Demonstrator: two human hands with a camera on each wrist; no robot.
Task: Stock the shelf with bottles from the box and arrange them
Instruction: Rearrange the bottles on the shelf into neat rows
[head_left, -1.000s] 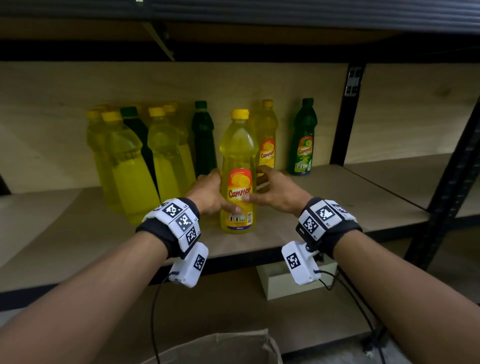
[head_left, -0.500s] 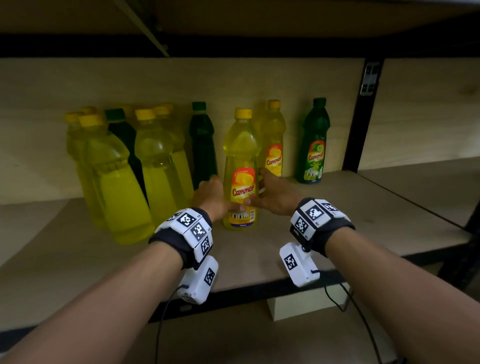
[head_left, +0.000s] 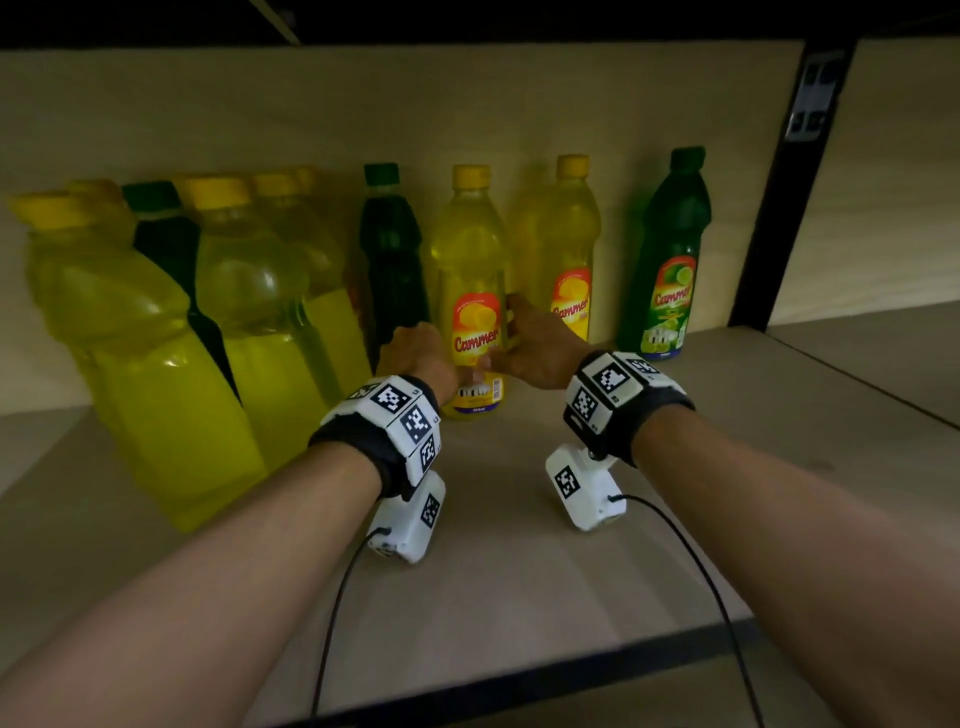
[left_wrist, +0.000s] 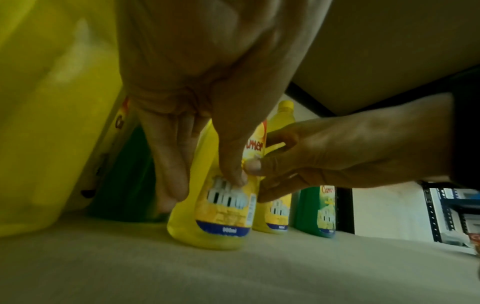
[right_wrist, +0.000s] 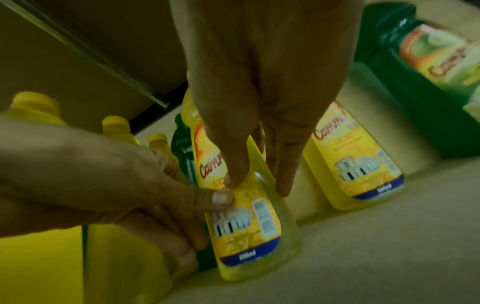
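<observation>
Both hands wrap one yellow bottle (head_left: 474, 291) standing on the shelf (head_left: 519, 561): left hand (head_left: 415, 358) and right hand (head_left: 537, 353) curl around its sides, thumbs meeting on the label (green bottle (head_left: 670, 260) stands further right).

A yellow Cammer bottle (head_left: 474, 291) with a yellow cap stands upright on the wooden shelf (head_left: 519, 545), both hands wrapped round its lower label. At its 3 o'clock stands a second yellow bottle (head_left: 569, 244), then a green one (head_left: 670, 254). At its 9 o'clock a dark green bottle (head_left: 389, 249) and a cluster of larger yellow bottles (head_left: 150, 353).
</observation>
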